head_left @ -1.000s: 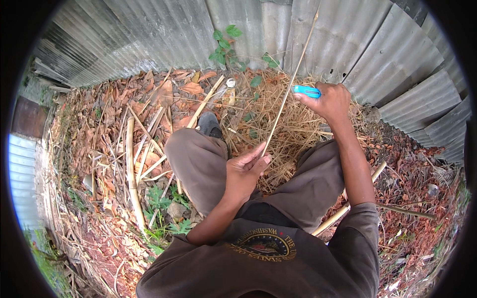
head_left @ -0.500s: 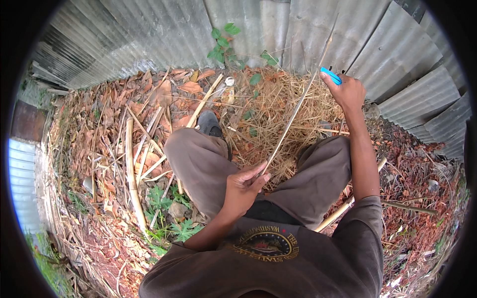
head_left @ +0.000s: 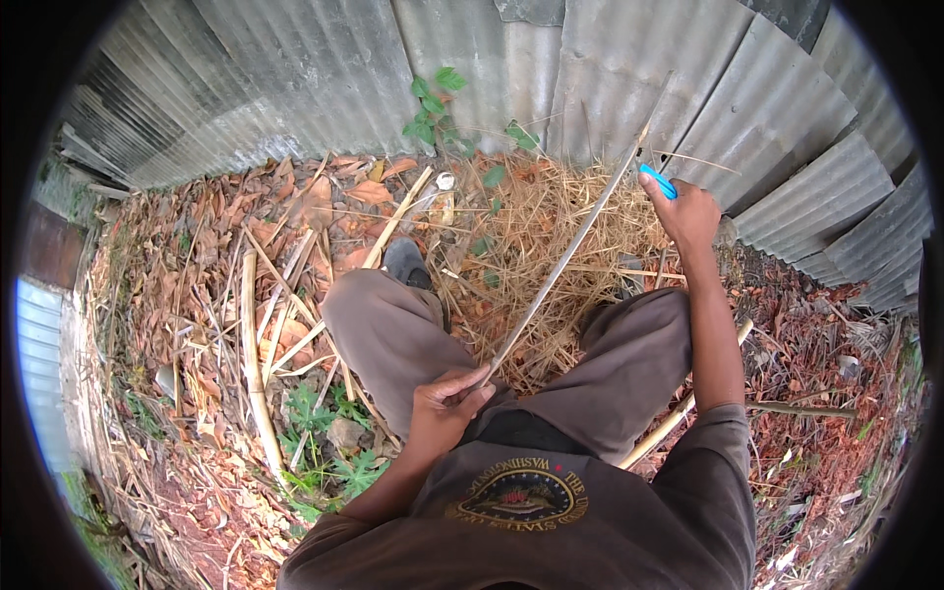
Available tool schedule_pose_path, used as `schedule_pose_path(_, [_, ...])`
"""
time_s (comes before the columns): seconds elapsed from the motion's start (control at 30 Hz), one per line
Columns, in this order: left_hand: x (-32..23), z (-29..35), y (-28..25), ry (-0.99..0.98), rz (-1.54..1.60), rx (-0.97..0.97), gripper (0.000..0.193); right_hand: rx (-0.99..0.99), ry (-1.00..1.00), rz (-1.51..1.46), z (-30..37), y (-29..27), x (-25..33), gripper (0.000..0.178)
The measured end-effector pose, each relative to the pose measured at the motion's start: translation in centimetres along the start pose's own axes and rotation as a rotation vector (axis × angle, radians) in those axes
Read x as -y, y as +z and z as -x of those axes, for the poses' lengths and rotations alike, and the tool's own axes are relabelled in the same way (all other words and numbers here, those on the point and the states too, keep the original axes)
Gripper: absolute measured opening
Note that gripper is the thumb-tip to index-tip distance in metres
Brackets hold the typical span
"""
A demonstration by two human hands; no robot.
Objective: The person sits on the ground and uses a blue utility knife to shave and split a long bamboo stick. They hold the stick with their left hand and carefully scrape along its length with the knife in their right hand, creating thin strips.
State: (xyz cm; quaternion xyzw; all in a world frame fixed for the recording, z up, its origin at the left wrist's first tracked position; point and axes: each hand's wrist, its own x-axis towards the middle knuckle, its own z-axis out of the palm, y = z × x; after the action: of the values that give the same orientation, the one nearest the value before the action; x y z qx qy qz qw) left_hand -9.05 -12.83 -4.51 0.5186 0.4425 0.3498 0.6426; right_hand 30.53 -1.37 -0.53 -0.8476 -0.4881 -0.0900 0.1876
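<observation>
A long, thin, pale bamboo strip [head_left: 565, 258] slants from my lap up toward the metal wall. Its lower end is pinched between thumb and fingers of my left hand [head_left: 447, 405], close to my body. Farther out on the right, my right hand [head_left: 691, 214] is closed around a blue-handled knife [head_left: 658, 182]. The knife's small dark tip lies against or very near the upper part of the strip; I cannot tell if it touches. A thin curled shaving [head_left: 703, 160] sticks out to the right beside it.
Straw-like shavings [head_left: 551, 211] cover the ground between my legs. Corrugated metal sheets [head_left: 472, 59] wall off the far side. Bamboo poles [head_left: 256, 354] lie among dry leaves [head_left: 211, 226] on the left. Another pole [head_left: 657, 438] passes beside my right leg. Green plants [head_left: 359, 472] grow at lower left.
My left hand has drawn the strip's lower end back toward my body and leftward. The right hand with the knife sits slightly lower, and a thin shaving now shows beside it.
</observation>
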Motion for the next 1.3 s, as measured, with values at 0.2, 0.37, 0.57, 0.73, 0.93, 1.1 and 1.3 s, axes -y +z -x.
schedule_pose_path(0.2, [-0.7,-2.7,2.4,0.091,0.135,-0.035,0.035,-0.003,-0.479,-0.211,5.3,-0.1,5.4,0.064])
schedule_pose_path(0.37, [-1.8,-5.0,3.6,0.084,0.276,-0.138,0.038,-0.047,-0.478,-0.335,4.9,0.7,5.2,0.067])
schedule_pose_path(0.57, [-2.5,-6.3,4.6,0.074,0.263,-0.166,0.036,-0.114,-0.781,-0.339,6.1,1.5,7.0,0.069])
schedule_pose_path(0.73, [-1.9,-5.4,4.9,0.121,0.261,-0.094,0.037,-0.115,-0.541,-0.301,4.4,1.6,5.7,0.070])
schedule_pose_path(0.93, [-2.1,-5.9,4.6,0.078,0.276,-0.183,0.037,-0.090,-0.599,-0.387,5.5,0.4,6.6,0.064])
schedule_pose_path(1.1, [-2.1,-6.4,4.9,0.073,0.276,-0.183,0.037,-0.122,-0.801,-0.365,5.8,0.7,7.1,0.066])
schedule_pose_path(1.3, [-1.6,-5.7,5.0,0.056,0.255,-0.148,0.036,-0.079,-0.549,-0.322,4.7,1.1,6.8,0.067])
